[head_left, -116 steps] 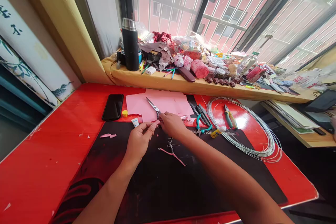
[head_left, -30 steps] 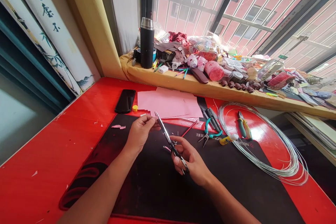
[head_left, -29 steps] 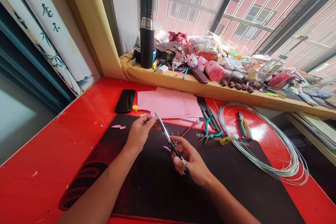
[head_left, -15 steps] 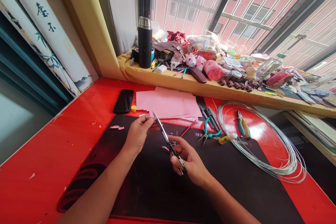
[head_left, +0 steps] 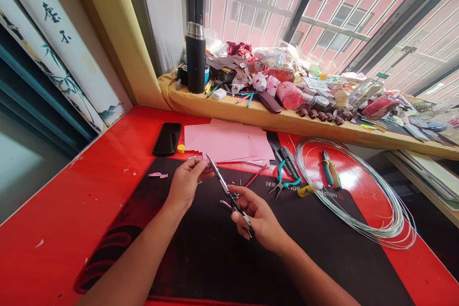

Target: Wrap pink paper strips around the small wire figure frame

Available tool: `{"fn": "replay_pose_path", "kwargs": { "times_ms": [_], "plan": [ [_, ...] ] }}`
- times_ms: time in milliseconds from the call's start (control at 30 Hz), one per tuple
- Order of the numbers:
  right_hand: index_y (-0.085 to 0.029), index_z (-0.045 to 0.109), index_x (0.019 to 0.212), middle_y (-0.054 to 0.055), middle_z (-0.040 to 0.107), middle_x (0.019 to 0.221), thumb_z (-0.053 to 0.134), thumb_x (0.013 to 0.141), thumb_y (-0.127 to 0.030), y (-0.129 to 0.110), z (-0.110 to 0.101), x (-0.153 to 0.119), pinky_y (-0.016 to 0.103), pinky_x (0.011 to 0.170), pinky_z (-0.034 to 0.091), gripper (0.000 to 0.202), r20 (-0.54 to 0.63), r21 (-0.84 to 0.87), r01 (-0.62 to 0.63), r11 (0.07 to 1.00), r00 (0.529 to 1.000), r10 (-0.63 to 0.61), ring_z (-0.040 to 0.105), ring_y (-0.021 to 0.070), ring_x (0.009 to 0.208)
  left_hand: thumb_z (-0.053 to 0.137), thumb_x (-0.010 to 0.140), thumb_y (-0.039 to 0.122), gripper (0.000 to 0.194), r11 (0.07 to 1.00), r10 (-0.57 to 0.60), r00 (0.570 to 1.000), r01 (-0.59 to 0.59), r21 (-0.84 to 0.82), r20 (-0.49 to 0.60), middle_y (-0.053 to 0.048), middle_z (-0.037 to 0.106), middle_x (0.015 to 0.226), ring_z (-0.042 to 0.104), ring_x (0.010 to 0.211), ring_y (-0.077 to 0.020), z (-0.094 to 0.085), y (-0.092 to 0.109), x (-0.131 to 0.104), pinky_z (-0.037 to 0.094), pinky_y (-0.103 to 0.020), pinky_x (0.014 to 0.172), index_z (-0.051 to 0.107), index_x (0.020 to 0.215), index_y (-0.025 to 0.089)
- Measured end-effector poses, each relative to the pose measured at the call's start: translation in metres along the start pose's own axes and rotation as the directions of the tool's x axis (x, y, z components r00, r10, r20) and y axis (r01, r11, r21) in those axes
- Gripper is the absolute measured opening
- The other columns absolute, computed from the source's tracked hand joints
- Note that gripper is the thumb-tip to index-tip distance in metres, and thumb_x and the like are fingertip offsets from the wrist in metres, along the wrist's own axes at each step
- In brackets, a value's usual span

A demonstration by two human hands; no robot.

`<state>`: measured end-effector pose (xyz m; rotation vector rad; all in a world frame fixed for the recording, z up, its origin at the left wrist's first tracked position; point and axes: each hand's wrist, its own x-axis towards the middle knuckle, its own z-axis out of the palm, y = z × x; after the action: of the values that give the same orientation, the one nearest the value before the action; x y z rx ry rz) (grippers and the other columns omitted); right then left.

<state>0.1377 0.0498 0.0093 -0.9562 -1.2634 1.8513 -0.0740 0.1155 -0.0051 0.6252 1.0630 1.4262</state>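
My right hand point(head_left: 256, 217) is closed round the handles of a pair of scissors point(head_left: 223, 184), whose blades point up and away to the left. My left hand point(head_left: 186, 181) pinches with thumb and fingertips close by the blade tips; what it holds there is too small or hidden to make out. On the black mat point(head_left: 201, 258), just beyond the scissors, lies a small pink strip with a wire loop point(head_left: 225, 204). Pink paper scraps point(head_left: 158, 175) rest on the mat left of my left hand.
Behind the hands lie pink paper sheets point(head_left: 229, 141), a phone point(head_left: 167, 138) and a yellow cap point(head_left: 181, 148). To the right are teal pliers point(head_left: 281, 180), a glue stick point(head_left: 309, 189), a wire coil point(head_left: 385, 201) and combination pliers point(head_left: 332, 170). A cluttered sill holds a black thermos point(head_left: 195, 60).
Both hands and the scissors keep nearly the same pose. The whole view has shifted slightly, and the left hand's fingers have moved a little at the blade tips.
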Motion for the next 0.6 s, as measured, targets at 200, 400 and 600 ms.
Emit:
{"fn": "replay_pose_path", "kwargs": {
  "times_ms": [200,400,600],
  "plan": [
    [-0.025,0.058,0.142,-0.009,0.047,0.070,0.081,0.088,-0.049,-0.011,-0.010,0.024,0.023,0.043,0.035,0.064,-0.101,-0.157,0.010,0.988,0.995,-0.026,0.048,0.0076,0.044,0.091,0.070,0.056,0.047,0.998,0.038,0.999,-0.039,0.047,0.006,0.000,0.066,0.065,0.057,0.054,-0.0092,-0.001,0.005,-0.003,0.039,-0.020,0.050,0.079,0.088,0.014],
    [-0.023,0.058,0.147,-0.005,0.054,0.072,0.075,0.090,-0.038,-0.011,-0.033,0.069,0.026,0.053,0.038,0.062,-0.206,-0.630,0.004,0.776,0.963,-0.172,0.050,0.0133,0.056,0.094,0.069,0.051,0.047,0.998,-0.027,0.998,0.030,-0.054,0.062,0.000,0.067,0.068,0.058,0.057,-0.0093,-0.001,0.004,-0.005,0.041,-0.020,0.052,0.079,0.094,0.014],
    [-0.023,0.055,0.153,0.004,0.075,0.095,0.069,0.093,-0.029,-0.026,-0.046,0.105,0.030,0.070,0.043,0.062,-0.249,-0.925,-0.139,0.354,0.925,-0.287,0.067,0.0228,0.081,0.094,0.067,0.046,0.055,0.994,-0.098,0.991,0.102,-0.047,0.089,-0.009,0.079,0.091,0.071,0.071,-0.0154,-0.001,0.006,-0.007,0.055,-0.025,0.065,0.076,0.107,0.013]
  ]
}}
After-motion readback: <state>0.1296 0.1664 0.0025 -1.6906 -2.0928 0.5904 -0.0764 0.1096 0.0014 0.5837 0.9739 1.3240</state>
